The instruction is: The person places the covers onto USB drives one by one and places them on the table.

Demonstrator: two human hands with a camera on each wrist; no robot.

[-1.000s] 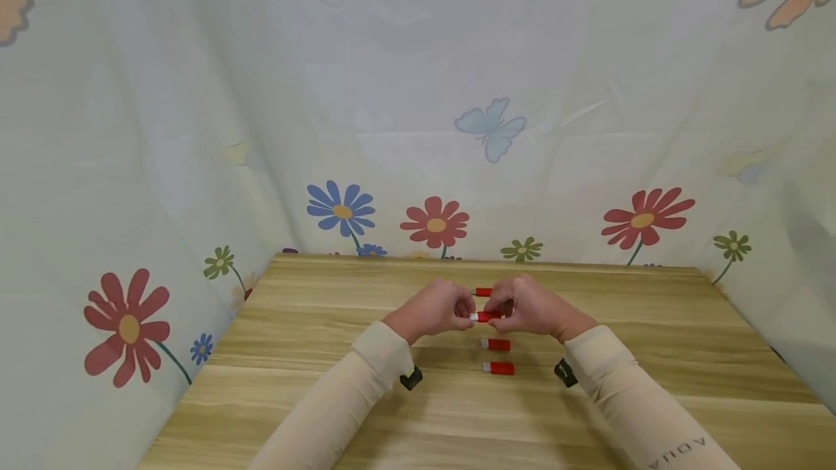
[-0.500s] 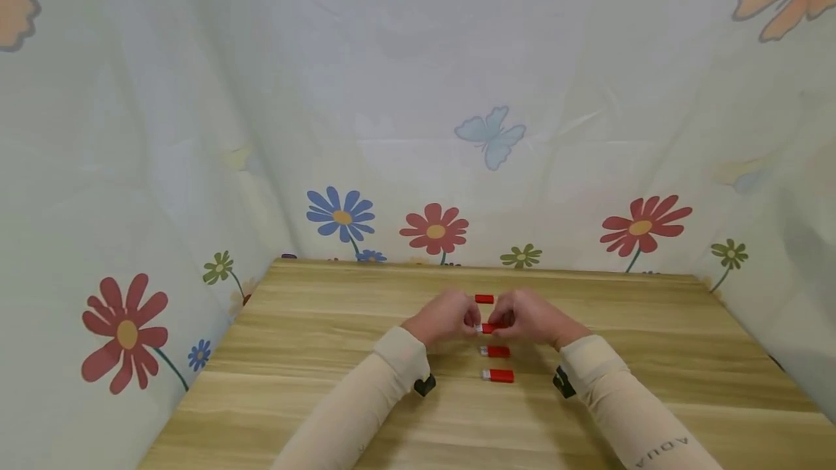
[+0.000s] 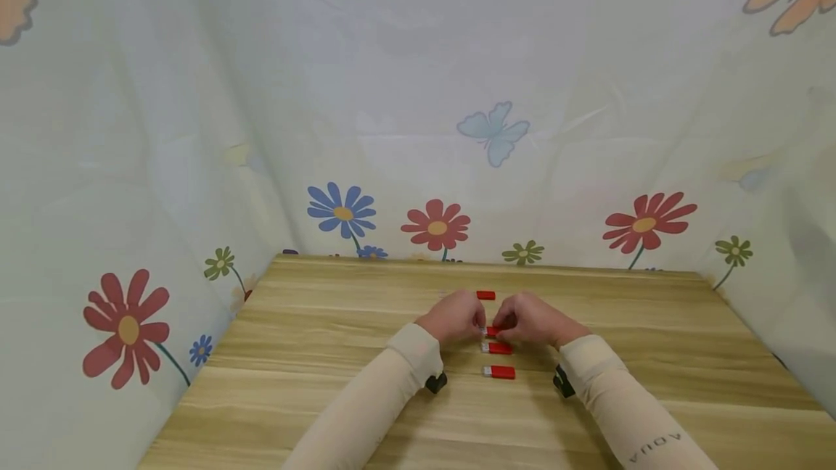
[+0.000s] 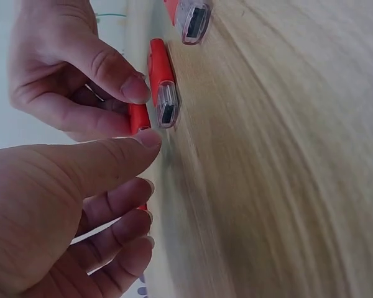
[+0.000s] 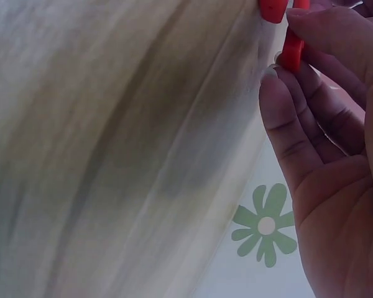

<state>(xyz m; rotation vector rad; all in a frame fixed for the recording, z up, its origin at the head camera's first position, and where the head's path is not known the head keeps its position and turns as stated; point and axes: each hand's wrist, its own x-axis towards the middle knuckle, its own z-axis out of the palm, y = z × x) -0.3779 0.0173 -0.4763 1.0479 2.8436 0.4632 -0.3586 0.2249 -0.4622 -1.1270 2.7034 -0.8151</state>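
Note:
Both hands hold one red USB flash drive (image 3: 493,331) between them, low over the table. My right hand (image 3: 532,319) pinches its red body (image 4: 137,117) between thumb and fingers. From the other side, my left hand (image 3: 457,316) pinches the drive's connector end, mostly hidden behind the left thumb. Just nearer lies a second red drive (image 3: 499,348), its connector under a clear cap in the left wrist view. A third drive (image 3: 503,372) lies nearer still, with its clear cap pointing left. Beyond the hands sits another red drive (image 3: 486,296), partly covered by the left hand.
The wood-grain table (image 3: 313,354) stretches out on both sides of the arms. A pale curtain (image 3: 405,78) printed with flowers and butterflies hangs behind it and along both sides. Dark wrist cameras (image 3: 435,383) show under the cuffs.
Both hands have brought the held drive nearer, close to the second drive in the column. The left hand has also shifted right. The drives lying on the table keep their places.

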